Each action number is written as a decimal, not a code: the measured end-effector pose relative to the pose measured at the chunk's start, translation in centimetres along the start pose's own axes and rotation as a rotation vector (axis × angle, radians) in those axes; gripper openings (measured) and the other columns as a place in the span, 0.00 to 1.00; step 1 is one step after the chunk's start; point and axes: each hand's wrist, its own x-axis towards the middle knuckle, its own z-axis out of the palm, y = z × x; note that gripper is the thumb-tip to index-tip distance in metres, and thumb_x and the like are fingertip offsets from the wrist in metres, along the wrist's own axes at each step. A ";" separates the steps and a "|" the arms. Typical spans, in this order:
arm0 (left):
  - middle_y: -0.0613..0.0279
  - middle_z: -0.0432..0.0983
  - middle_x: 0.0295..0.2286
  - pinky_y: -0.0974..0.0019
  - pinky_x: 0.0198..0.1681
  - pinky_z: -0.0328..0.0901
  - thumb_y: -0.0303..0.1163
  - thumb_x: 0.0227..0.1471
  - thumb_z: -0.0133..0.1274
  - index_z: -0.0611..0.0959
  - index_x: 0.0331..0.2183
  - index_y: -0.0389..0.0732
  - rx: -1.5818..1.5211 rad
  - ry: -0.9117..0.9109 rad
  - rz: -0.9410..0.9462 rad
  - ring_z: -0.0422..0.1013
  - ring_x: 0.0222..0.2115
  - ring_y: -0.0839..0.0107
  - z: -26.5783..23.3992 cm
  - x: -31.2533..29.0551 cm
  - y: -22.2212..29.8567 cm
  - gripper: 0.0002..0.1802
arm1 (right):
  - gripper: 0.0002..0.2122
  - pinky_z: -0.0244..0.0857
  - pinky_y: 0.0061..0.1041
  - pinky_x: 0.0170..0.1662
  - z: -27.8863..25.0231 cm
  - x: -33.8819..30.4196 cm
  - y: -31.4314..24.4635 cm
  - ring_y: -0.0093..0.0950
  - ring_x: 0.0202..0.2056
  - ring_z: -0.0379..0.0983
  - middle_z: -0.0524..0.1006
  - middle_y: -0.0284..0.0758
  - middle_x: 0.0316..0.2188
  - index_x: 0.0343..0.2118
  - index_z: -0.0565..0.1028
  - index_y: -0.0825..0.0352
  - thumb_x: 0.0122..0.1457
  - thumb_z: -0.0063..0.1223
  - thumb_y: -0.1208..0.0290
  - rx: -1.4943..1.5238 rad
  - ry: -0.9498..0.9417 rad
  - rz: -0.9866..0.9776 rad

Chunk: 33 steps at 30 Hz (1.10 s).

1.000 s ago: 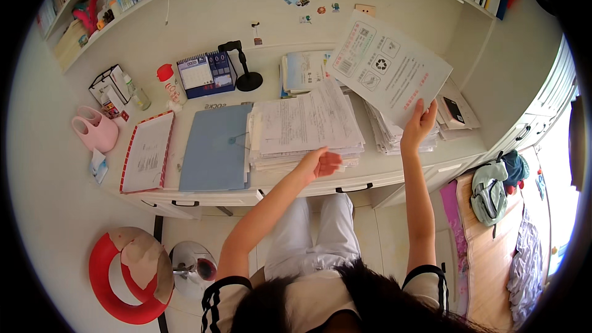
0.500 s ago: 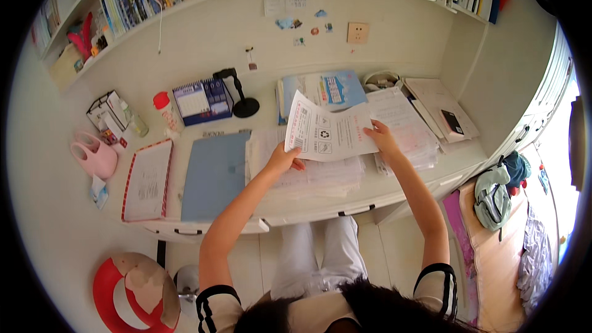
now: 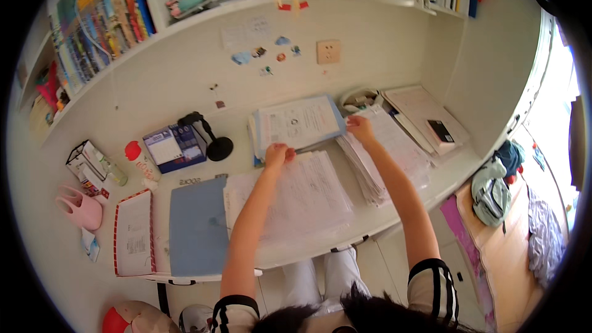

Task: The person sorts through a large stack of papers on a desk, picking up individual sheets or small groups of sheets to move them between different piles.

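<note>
A white printed sheet of paper [image 3: 297, 117] lies on top of a stack of blue-covered booklets [image 3: 335, 111] towards the back of the desk. My left hand [image 3: 279, 155] is at the near left corner of the sheet, its fingers curled together. At the right edge of the stack is my right hand [image 3: 359, 128], fingers bent with their tips close together. Whether either hand still pinches an edge is too small to tell. Under my left forearm spreads a pile of loose papers [image 3: 308, 194]; a second paper stack [image 3: 385, 154] sits below my right hand.
A blue folder [image 3: 198, 228] and a red-edged clipboard-like tray [image 3: 134, 234] lie at left. Behind them stand a desk calendar [image 3: 176, 148], a black stand [image 3: 219, 148] and a red-capped bottle [image 3: 142, 160]. A phone [image 3: 440, 131] rests at right on a cardboard-like folder [image 3: 419, 108].
The white sheet went from being held up in both hands to lying flat on the blue booklets. Both hands moved down and away from me with it. The head view has shifted.
</note>
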 end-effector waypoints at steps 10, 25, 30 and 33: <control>0.63 0.66 0.35 0.71 0.40 0.56 0.31 0.44 0.43 0.68 0.39 0.37 -0.085 -0.568 -0.170 0.61 0.36 0.74 13.5 -5.8 -2.4 0.17 | 0.29 0.58 0.28 0.39 -18.9 -7.2 -0.7 0.40 0.36 0.64 0.68 0.46 0.34 0.30 0.70 0.71 0.23 0.62 0.56 -0.729 -0.208 0.271; 0.59 0.68 0.25 0.72 0.30 0.60 0.30 0.36 0.50 0.69 0.28 0.34 0.228 -0.194 0.099 0.64 0.26 0.72 17.8 -8.8 -2.0 0.14 | 0.23 0.63 0.26 0.29 -20.0 -9.1 -0.7 0.34 0.28 0.69 0.70 0.44 0.27 0.35 0.66 0.76 0.33 0.56 0.69 -0.295 0.008 0.407; 0.58 0.68 0.24 0.71 0.24 0.63 0.28 0.39 0.46 0.69 0.30 0.35 -0.116 -0.338 -0.179 0.65 0.22 0.71 17.5 -6.4 -1.3 0.12 | 0.06 0.64 0.20 0.18 -20.6 -7.3 -2.7 0.29 0.19 0.68 0.68 0.39 0.20 0.26 0.66 0.74 0.43 0.47 0.78 0.506 0.076 0.684; 0.57 0.68 0.24 0.72 0.22 0.63 0.28 0.41 0.45 0.69 0.29 0.35 -0.248 -0.344 -0.251 0.65 0.21 0.70 17.8 -6.4 -1.2 0.09 | 0.06 0.60 0.15 0.18 -20.7 -7.2 -3.3 0.22 0.18 0.64 0.68 0.34 0.19 0.25 0.68 0.71 0.42 0.49 0.77 0.596 0.114 0.666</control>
